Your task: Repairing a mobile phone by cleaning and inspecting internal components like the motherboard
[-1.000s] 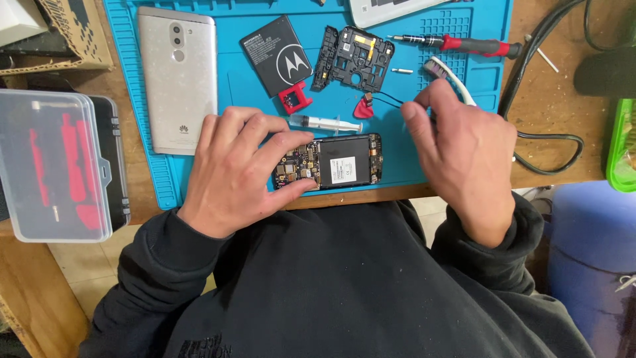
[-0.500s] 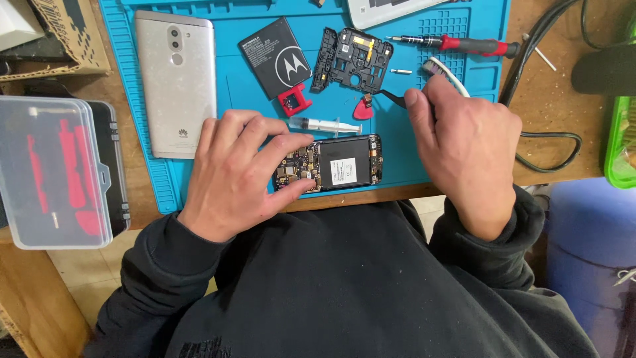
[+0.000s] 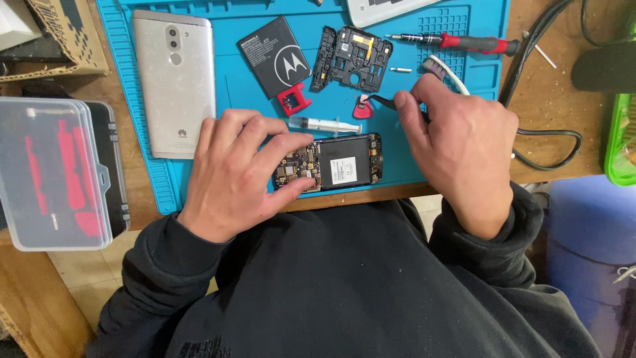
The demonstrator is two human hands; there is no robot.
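My left hand (image 3: 242, 169) lies on the left end of an opened phone (image 3: 341, 162) with its circuit board bare, and pins it to the blue work mat (image 3: 232, 86). My right hand (image 3: 460, 136) is closed on black tweezers (image 3: 381, 101), whose tips point left toward a red pick (image 3: 362, 109). A small syringe (image 3: 324, 123) lies just beyond the phone, between both hands.
On the mat lie a silver phone (image 3: 175, 79), a black battery (image 3: 278, 56), a black inner frame (image 3: 351, 58), a small red part (image 3: 295, 99) and a red-handled screwdriver (image 3: 464, 42). A clear-lidded tool case (image 3: 56, 169) sits left. Cables (image 3: 543, 142) run right.
My right hand has moved slightly left and away from me with the tweezers, toward the red pick. My left hand has stayed on the opened phone.
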